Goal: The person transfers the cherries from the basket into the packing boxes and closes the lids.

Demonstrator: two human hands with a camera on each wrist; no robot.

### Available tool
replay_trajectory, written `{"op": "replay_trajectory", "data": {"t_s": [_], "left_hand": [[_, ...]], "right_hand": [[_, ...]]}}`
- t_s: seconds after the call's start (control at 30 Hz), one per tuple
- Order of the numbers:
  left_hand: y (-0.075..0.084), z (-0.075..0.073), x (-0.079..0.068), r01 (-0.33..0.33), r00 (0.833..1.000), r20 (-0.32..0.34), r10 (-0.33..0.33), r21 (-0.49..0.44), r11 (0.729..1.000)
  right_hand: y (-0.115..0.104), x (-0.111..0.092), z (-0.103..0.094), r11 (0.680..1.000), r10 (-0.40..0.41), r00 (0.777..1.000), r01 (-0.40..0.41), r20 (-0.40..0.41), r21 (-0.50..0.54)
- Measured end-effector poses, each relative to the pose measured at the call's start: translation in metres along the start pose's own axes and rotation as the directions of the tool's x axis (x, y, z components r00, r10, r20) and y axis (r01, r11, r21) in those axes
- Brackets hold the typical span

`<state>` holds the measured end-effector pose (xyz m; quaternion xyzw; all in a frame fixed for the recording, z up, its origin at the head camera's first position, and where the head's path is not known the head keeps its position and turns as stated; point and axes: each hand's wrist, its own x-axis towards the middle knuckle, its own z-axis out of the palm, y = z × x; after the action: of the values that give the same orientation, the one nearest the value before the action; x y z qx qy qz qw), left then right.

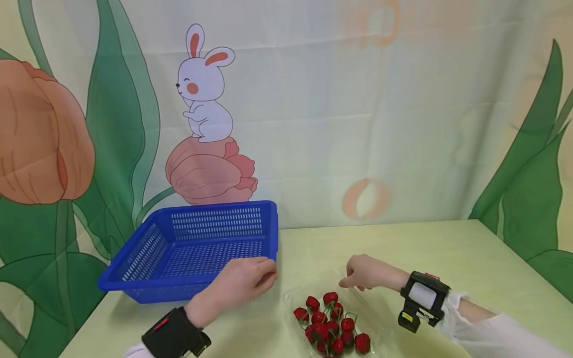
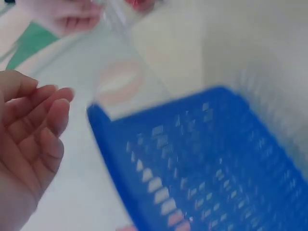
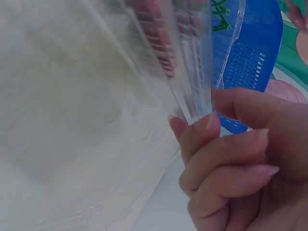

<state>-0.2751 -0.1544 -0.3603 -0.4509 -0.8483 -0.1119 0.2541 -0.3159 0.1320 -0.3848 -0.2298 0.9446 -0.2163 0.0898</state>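
A clear plastic box [image 1: 364, 308] of dark red cherries [image 1: 320, 330], a few with green stems, sits near the front of the table. My right hand [image 1: 368, 272] is at its far right corner. In the right wrist view, thumb and fingers [image 3: 202, 134] pinch the edge of the clear plastic, with the cherries showing blurred through it. My left hand [image 1: 243, 282] hovers by the near right corner of the blue basket [image 1: 192, 289]. Its fingers are loosely bent with nothing between them, as the left wrist view shows.
The blue basket, with slotted walls and nothing in it, stands at the back left of the pale yellow table [image 1: 425, 248]. Behind the table hangs a cloth [image 1: 313, 124] printed with a rabbit and tulips.
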Motion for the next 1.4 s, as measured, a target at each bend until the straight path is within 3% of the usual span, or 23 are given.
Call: {"op": "replay_trajectory", "data": {"t_s": [0.1,0.27,0.43,0.67,0.8,1.03,1.23,1.4], "left_hand": [[0.008,0.015,0.004,0.044,0.997,0.069,-0.044,0.002,0.999],[0.017,0.035,0.005,0.136,0.976,0.172,-0.132,-0.011,0.991],[0.019,0.046,0.004,0.204,0.961,0.189,-0.202,0.010,0.979],[0.019,0.050,0.002,0.261,0.945,0.196,-0.263,0.036,0.965],[0.020,0.052,0.002,0.279,0.940,0.201,-0.277,0.020,0.960],[0.025,0.056,-0.001,0.317,0.923,0.224,-0.314,0.025,0.948],[0.029,0.056,-0.002,0.332,0.920,0.213,-0.329,0.022,0.943],[0.027,0.058,-0.008,0.357,0.915,0.195,-0.353,0.017,0.934]], "right_hand": [[0.002,-0.001,-0.002,1.000,0.007,1.000,-0.007,-0.010,0.004],[0.005,-0.010,-0.006,1.000,0.026,0.998,-0.025,-0.049,0.015],[0.011,-0.027,-0.013,1.000,-0.008,0.998,0.008,-0.070,-0.004],[0.009,-0.053,-0.010,1.000,-0.025,0.998,0.024,0.061,0.015],[0.011,-0.056,-0.008,0.999,-0.037,0.997,0.037,0.075,0.003],[0.018,-0.039,-0.008,0.995,-0.007,0.999,0.002,-0.047,-0.097],[0.027,-0.023,-0.005,0.985,-0.014,0.983,-0.018,-0.182,-0.171],[0.028,-0.027,-0.006,0.984,0.021,0.979,-0.056,-0.205,-0.170]]}}
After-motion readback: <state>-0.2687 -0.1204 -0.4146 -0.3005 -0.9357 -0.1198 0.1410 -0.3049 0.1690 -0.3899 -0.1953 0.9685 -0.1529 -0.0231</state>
